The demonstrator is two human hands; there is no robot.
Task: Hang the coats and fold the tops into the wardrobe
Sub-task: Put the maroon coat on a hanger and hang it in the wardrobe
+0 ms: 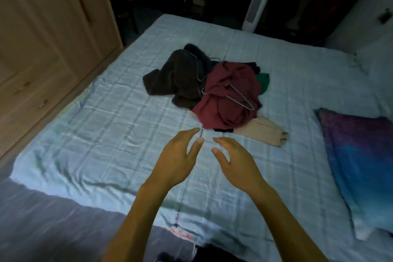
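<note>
Nothing looks hung or folded yet: the clothes and hangers lie heaped on the bed, wardrobe shut, both empty hands, left hand and right hand, spread open just short of them.

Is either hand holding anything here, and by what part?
Nothing is held. The left hand and right hand hover open above the pale blue checked bedsheet, short of the clothes.

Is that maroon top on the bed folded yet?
No. The maroon top lies crumpled in the pile, a wire hanger resting on it.
</note>
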